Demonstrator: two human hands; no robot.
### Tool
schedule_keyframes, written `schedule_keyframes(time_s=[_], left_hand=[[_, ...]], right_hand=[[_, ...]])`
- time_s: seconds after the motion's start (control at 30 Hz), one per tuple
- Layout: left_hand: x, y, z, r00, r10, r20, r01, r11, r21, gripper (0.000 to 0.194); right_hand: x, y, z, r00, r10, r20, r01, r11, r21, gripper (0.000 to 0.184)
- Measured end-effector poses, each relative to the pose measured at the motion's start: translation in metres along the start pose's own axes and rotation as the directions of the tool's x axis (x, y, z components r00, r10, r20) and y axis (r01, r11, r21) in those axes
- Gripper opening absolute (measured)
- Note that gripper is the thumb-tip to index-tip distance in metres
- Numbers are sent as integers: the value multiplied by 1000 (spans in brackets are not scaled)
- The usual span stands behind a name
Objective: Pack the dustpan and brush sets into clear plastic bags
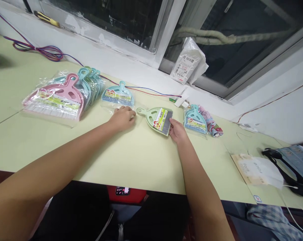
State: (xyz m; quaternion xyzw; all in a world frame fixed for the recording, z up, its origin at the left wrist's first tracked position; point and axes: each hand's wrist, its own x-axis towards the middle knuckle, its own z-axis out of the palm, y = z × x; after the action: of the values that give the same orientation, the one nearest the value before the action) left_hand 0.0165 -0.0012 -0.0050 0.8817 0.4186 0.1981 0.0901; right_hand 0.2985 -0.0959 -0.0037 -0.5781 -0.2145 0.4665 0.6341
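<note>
Evidently, the right hand (177,130) holds the pale green mini dustpan-and-brush set (151,117) at its bristle end, thumb by the grey bristles (168,123), fingers mostly hidden. The set is over the pale yellow-green tabletop (146,164), between the two hands; whether it touches the surface is unclear. Its looped handle (140,110) points toward the left hand (123,118), which is loosely curled just beside it, near the light blue dustpan-and-brush set (118,94); I cannot tell whether those fingers pinch anything. The green set looks like thin moulded plastic, so probably light and stiff, with bristles that bend and a slick printed label (161,118); the handle or rigid rim should grip more surely than the bristles
</note>
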Motion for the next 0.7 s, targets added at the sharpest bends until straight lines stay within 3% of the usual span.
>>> schedule_keyframes(time_s=[0.13,0.27,0.4,0.57,0.7], left_hand=[[3,-2,1,997,-76,-34,73,994,-78,26],[5,-5,1,986,-163,-42,158,983,-95,37],[5,-3,1,977,-211,-8,210,976,-59,34],[4,-1,0,980,-187,-71,178,977,-121,34],[2,4,-2,982,-112,-154,82,979,-186,33]], right_hand=[[-1,-1,0,1000,13,-7,-13,1000,-22,6],[-1,-1,1,1000,24,-12,-25,999,-34,7],[-1,0,0,1000,20,-3,-20,999,-40,7],[1,1,-1,1000,9,13,-9,999,-53,6],[0,1,0,1000,6,29,-5,999,-38,6]])
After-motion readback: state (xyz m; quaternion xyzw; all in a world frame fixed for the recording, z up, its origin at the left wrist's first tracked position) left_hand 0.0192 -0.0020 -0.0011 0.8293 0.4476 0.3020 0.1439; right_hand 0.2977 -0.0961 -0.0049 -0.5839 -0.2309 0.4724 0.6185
